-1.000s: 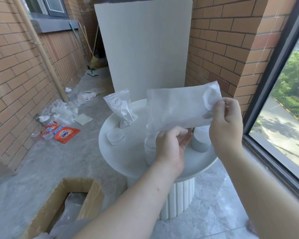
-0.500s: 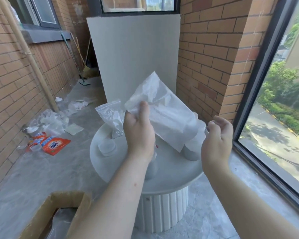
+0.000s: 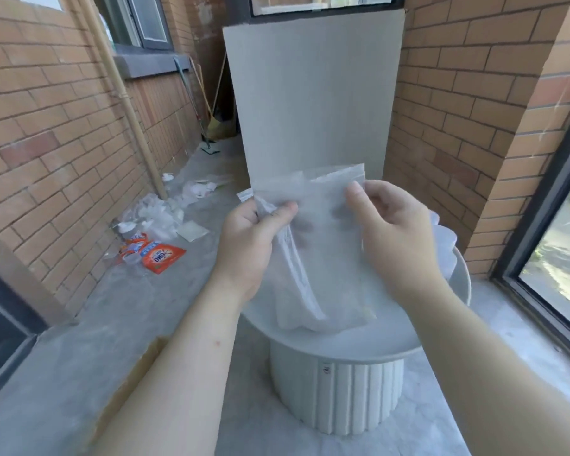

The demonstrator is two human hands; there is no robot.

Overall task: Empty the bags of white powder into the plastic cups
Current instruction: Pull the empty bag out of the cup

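A clear, powder-dusted plastic bag [image 3: 323, 258] hangs upright in front of me over the round white table [image 3: 359, 347]. My left hand [image 3: 250, 245] pinches the bag's top left corner between thumb and fingers. At the top right edge, my right hand [image 3: 392, 232] grips it, thumb in front. The bag looks almost flat, with a little white powder at its bottom. The cups and the other bag on the table are hidden behind the held bag and my hands.
Another crumpled plastic bag [image 3: 445, 248] shows at the table's right rim. A cardboard box edge [image 3: 135, 380] lies at the lower left. An orange detergent packet [image 3: 160, 256] and plastic litter [image 3: 152, 215] sit on the floor by the left brick wall. A large grey board [image 3: 313, 100] stands behind the table.
The bag has turned from slanted to hanging upright. My right hand, free half a second ago, now holds its top right edge. The camera view has tilted up and nearer.
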